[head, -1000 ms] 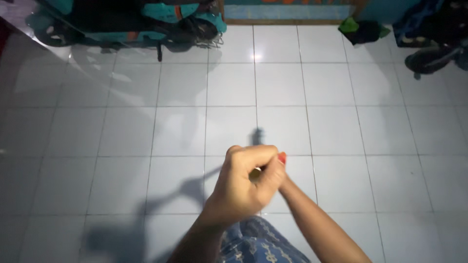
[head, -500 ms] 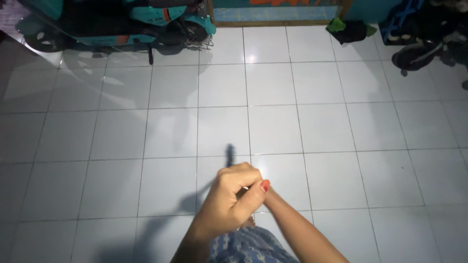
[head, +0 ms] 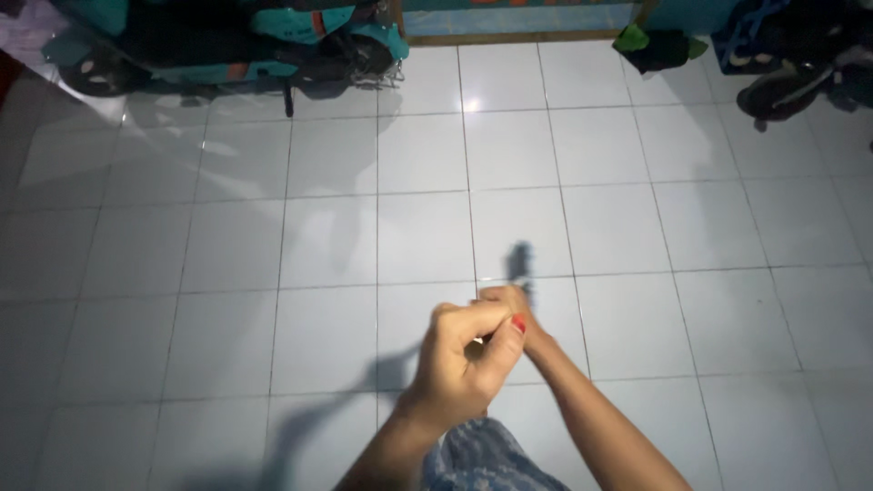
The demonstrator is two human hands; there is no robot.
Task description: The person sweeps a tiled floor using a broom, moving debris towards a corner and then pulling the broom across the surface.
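When looked at from the head camera, pointing down: left hand [head: 468, 350] curled into a tight fist, red nail on the thumb, wrapped over the right hand [head: 507, 297]. Right hand mostly hidden, only bent fingers showing, closed at the bottom of a dark stick [head: 520, 259]. Held by both hands together, poking out past the knuckles, over the line between two tiles. Too blurry to tell what kind of stick.

Moved since half a second ago: sat lower and more to the left then, stick tip pointing up and left. Now up and over to the right, stick tip leaning the other way. Same tight hold as before, nothing let go. Looks like a swing from side to side, with the stick going along.

Below it all, floor [head: 227, 255] of big square white tiles, smooth and shiny, thin grey lines between, one bright spot of light far up. Soft grey shadows of the arms spread across. Blue cloth [head: 473, 455] with a pale pattern at the bottom edge, soft and wrinkly. Teal motorbike [head: 273, 32] parked along the far wall, hard and glossy. Green cloth [head: 650, 41] in a floppy heap near the top right. Dark round wheel [head: 787, 86] beside that.
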